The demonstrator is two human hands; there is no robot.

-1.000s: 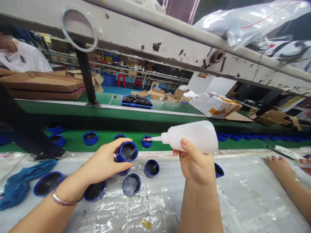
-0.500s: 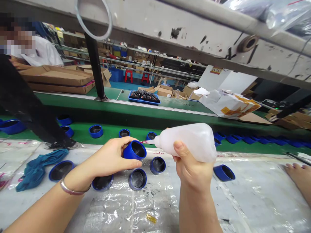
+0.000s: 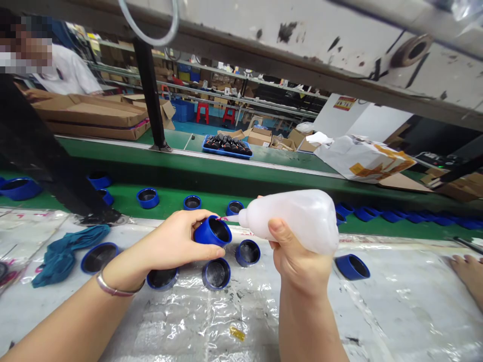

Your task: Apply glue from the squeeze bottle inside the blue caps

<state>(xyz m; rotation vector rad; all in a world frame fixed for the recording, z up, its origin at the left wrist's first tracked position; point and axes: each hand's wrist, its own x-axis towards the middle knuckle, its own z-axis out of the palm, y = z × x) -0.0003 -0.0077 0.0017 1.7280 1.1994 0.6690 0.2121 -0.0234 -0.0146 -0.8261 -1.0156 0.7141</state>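
Between thumb and fingers my left hand (image 3: 175, 241) grips a blue ring-shaped cup with a black inside (image 3: 206, 233), tilted toward the right and raised off the table. My right hand (image 3: 300, 261) is wrapped round a translucent white squeeze bottle (image 3: 298, 216), held on its side. Its thin nozzle (image 3: 230, 218) points left, with the reddish tip at the cup's upper rim; whether it touches, I cannot tell. Below the held cup stand more of the same kind, a near one (image 3: 216, 274) and another one (image 3: 248, 252) to its right. A single cup (image 3: 352, 266) lies tilted right of the bottle.
A green conveyor belt (image 3: 169, 208) behind the table carries several blue cups. A teal cloth (image 3: 66, 256) lies at left by a black post (image 3: 49, 151). At the right edge is another person's hand (image 3: 468, 269). A blue tray (image 3: 228, 151) of black parts sits farther back.
The view has shifted slightly. Both hands keep their grips, and the cup has turned a little, with the nozzle tip still at its rim.
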